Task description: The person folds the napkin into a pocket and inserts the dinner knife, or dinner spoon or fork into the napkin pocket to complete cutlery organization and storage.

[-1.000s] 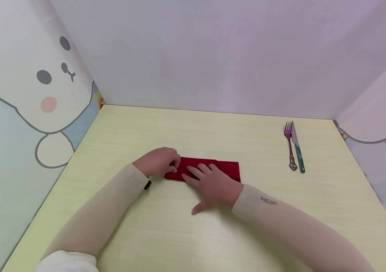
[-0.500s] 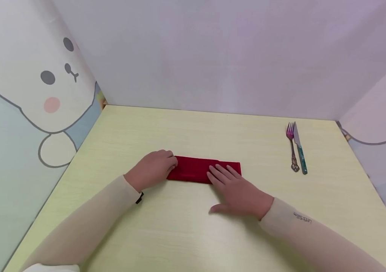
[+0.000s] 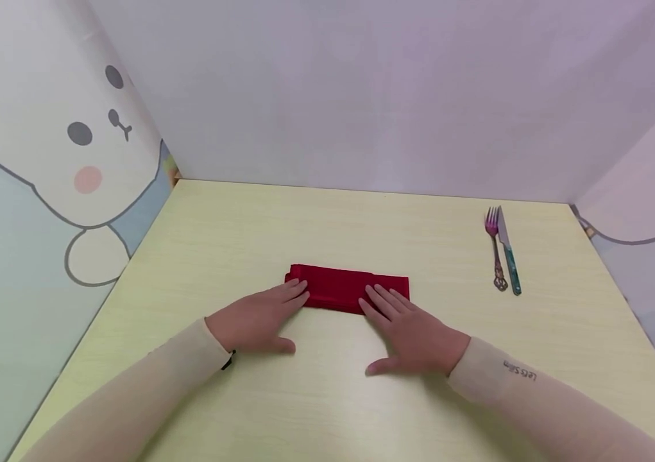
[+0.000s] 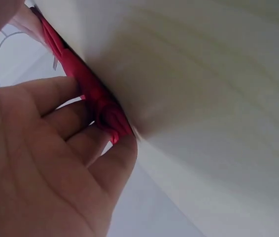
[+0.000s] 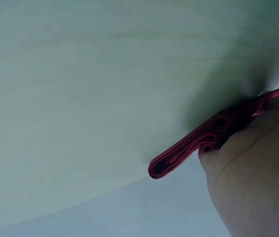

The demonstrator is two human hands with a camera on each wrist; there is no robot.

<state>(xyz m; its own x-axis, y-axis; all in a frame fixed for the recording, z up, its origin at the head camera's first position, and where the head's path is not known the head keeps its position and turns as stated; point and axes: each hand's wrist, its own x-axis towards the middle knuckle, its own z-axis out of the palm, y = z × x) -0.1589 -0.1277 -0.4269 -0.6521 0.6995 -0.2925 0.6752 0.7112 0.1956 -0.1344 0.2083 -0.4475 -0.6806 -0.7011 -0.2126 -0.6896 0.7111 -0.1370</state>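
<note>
A red cloth (image 3: 333,287), folded into a long flat strip, lies crosswise on the table. My left hand (image 3: 258,319) rests its straight fingertips on the cloth's left end, thumb spread toward me. In the left wrist view the red cloth (image 4: 87,84) shows rolled or folded layers under the left fingers (image 4: 70,118). On the right part of the strip, the flat fingers of my right hand (image 3: 416,330) press down, thumb held apart. Stacked folds of the cloth (image 5: 184,153) show edge-on in the right wrist view, beside the right hand (image 5: 258,173).
A fork (image 3: 496,247) with a purplish head and a knife (image 3: 509,253) with a teal handle lie side by side at the back right of the pale wooden table (image 3: 327,398). A plain curtain (image 3: 362,96) borders the far edge, and printed curtains flank both sides.
The left hand has uncurled from the cloth's left end and come nearer, its fingers now flat on top. The right hand has slid rightward along the cloth.
</note>
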